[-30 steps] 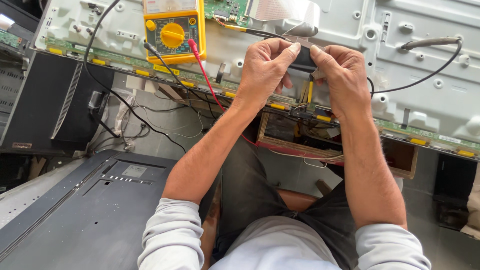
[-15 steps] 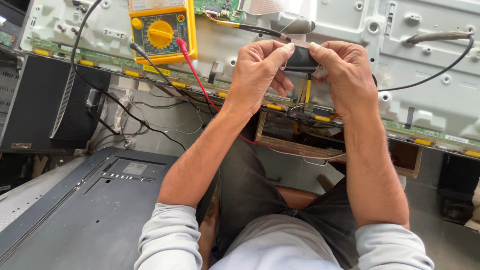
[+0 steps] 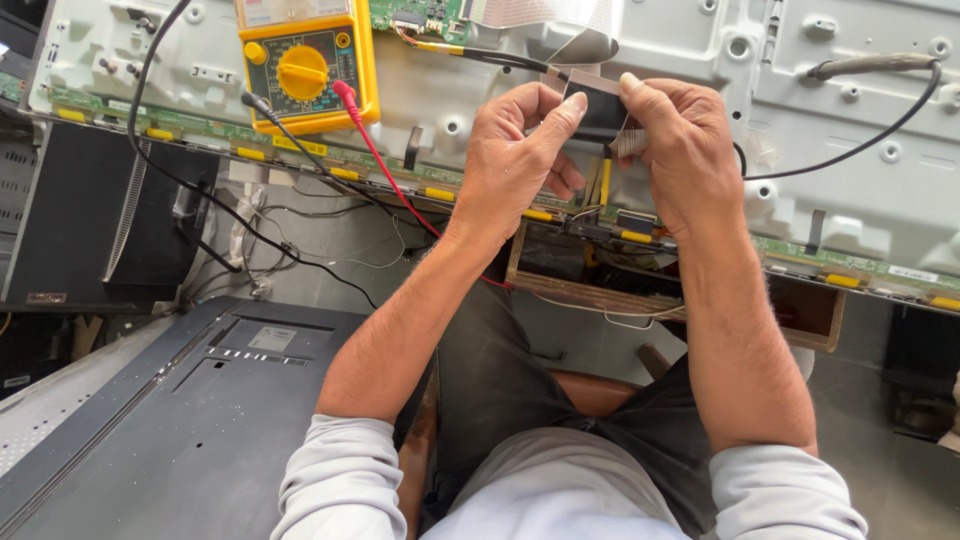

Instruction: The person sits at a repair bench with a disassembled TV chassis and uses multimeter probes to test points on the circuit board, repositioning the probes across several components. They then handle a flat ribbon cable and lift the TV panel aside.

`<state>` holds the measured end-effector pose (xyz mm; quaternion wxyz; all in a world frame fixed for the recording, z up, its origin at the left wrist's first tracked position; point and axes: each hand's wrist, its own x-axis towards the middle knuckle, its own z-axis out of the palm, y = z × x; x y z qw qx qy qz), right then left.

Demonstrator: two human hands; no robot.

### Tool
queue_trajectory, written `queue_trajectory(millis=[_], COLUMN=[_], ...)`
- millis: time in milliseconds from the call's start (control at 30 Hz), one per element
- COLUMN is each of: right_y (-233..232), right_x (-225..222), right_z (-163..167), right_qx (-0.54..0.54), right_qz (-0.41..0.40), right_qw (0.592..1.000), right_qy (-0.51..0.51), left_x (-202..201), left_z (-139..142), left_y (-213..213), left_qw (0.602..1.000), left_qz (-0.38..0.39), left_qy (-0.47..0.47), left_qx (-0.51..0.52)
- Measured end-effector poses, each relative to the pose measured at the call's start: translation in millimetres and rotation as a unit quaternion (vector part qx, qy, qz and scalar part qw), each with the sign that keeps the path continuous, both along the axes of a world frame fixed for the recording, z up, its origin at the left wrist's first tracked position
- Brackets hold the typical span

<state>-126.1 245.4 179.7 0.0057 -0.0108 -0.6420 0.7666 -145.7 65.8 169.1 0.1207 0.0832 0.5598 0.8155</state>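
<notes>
- Dark grey plastic back cover, flat and ribbed, lies on the floor at far left.
- One yellow multimeter with round dial rests on the pale metal chassis; two leads leave it, one red, one black.
- Left hand pinches the left edge of a small dark flat ribbon connector, thumb on top.
- Right hand pinches its right edge, above the green circuit strip with yellow tabs.

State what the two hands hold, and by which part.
Both the left hand and right hand pinch a small dark flat piece by its opposite side edges.
</notes>
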Motion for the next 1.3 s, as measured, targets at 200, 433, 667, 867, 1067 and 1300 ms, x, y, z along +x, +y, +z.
queue_trajectory(millis=[200,433,667,867,1067,1300], right_y=[-0.2,-7.5,-14.0,38.8,129.8,128.1], right_x=[0.2,12.0,80.2,148.8,127.0,95.6], right_z=[-5.7,-5.6,25.7,12.3,1.5,14.1], right_qx=[0.007,0.129,0.363,0.449,0.430,0.511], right_qz=[-0.010,-0.034,-0.174,-0.158,-0.164,-0.005], right_qw=[0.999,0.983,0.842,0.820,0.871,0.830], right_qy=[0.051,0.127,0.358,0.319,0.172,0.223], left_x=[3.6,18.0,27.0,29.6,36.0,40.4], left_z=[1.8,3.2,2.1,-4.8,-13.3,-13.1], left_y=[2.2,6.0,9.1,3.3,1.6,0.5], left_qw=[1.000,0.997,0.996,0.996,0.989,0.983], left_qz=[0.009,0.003,-0.018,-0.013,-0.010,-0.013], left_qy=[0.016,0.056,0.082,0.091,0.129,0.168], left_qx=[-0.006,-0.048,0.001,0.021,0.077,0.076])
